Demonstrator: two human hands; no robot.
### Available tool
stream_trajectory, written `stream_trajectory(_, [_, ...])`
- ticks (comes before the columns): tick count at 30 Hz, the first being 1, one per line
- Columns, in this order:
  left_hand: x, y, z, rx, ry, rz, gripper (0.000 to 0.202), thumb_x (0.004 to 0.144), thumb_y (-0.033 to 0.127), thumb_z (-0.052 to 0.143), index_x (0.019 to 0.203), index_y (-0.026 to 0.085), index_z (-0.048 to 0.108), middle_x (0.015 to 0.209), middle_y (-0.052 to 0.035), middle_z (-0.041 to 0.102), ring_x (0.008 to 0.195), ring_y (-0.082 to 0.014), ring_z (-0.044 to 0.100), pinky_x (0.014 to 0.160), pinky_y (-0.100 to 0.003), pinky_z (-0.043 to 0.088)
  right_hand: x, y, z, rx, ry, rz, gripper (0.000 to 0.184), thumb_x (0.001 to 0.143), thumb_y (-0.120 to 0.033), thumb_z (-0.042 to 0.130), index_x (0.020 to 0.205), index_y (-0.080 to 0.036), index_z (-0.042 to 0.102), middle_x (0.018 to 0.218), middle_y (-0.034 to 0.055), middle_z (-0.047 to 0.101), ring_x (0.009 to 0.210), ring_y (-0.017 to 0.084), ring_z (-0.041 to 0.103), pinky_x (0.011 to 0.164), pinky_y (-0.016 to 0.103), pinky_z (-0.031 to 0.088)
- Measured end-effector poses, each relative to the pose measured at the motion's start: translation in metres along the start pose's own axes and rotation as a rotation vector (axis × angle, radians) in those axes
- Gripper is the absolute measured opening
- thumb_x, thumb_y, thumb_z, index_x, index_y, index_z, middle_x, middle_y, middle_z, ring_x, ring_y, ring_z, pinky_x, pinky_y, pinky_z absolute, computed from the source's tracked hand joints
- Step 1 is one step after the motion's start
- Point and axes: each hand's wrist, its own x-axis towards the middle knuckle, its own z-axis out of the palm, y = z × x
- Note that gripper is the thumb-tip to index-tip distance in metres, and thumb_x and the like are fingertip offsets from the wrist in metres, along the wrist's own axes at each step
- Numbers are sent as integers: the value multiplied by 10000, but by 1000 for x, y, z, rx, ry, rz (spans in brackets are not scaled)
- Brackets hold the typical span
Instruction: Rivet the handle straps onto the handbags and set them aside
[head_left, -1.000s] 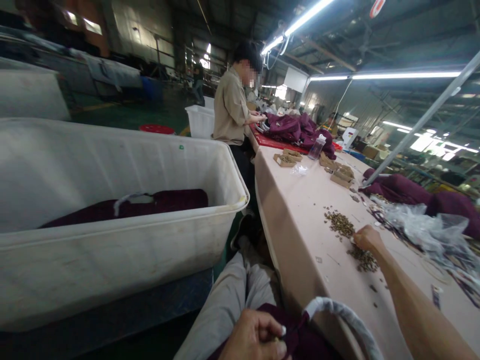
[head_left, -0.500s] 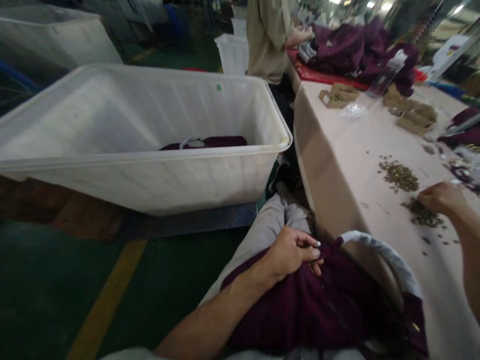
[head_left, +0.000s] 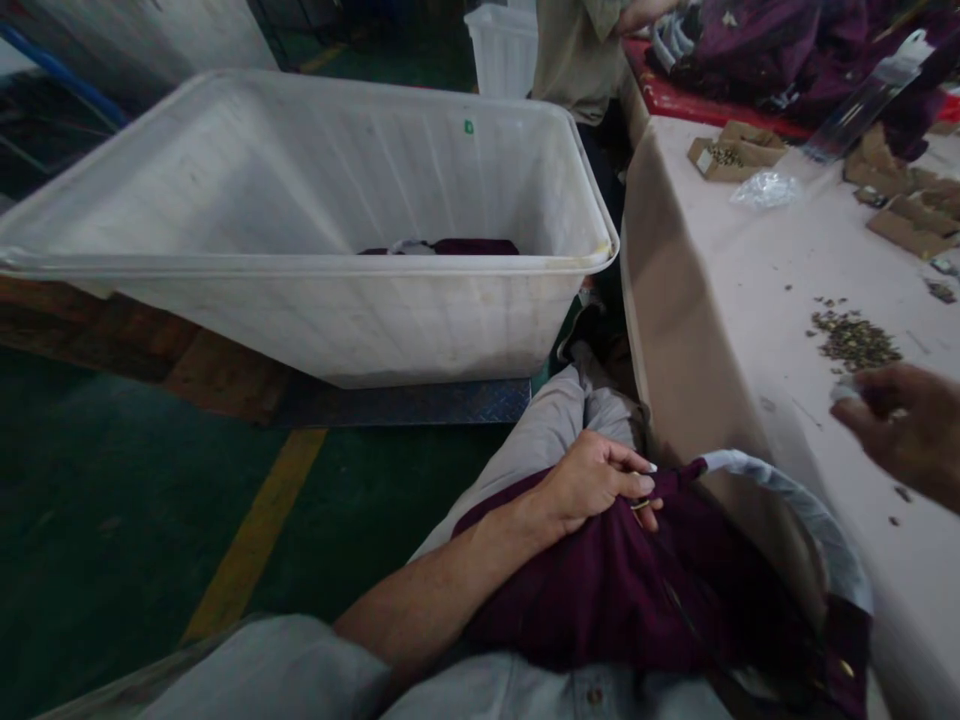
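1 maroon bag on my feed lies across the lap, pinched by the left hand, leftward and bodyward from the right hand, whose curled fingers' contents I cannot tell.

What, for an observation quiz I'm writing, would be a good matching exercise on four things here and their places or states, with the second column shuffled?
Things:
1. Wearer's left hand
2. Wearer's right hand
3. White tub
4. Crumpled clear plastic

Places or states:
A. On the table, beside a brown box
B. Pinching purple cloth
C. Bearing a green mark inside
D. By the small metal pieces

Pairs: 1-B, 2-D, 3-C, 4-A
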Motion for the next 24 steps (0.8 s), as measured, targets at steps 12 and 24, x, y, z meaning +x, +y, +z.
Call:
stream_trajectory(12, [-3,-2,9,186,52,55,293,756,281,791,927,53,721,627,-108,734,504,-172,678,513,-240,500,-53,-162,71,-60,-300,-288,179,912,-175,564,1086,-195,533,1042,136,650,920,278,642,710,383,530])
stream_trajectory(24, [-4,-4,12,370,88,148,220,806,211,708,961,64,762,624,-89,724,572,-199,709,546,-260,527,-57,-163,74,125,-351,-185,135,942,-155,554,1067,-205,566,948,76,639,778,210,621,662,345,489])
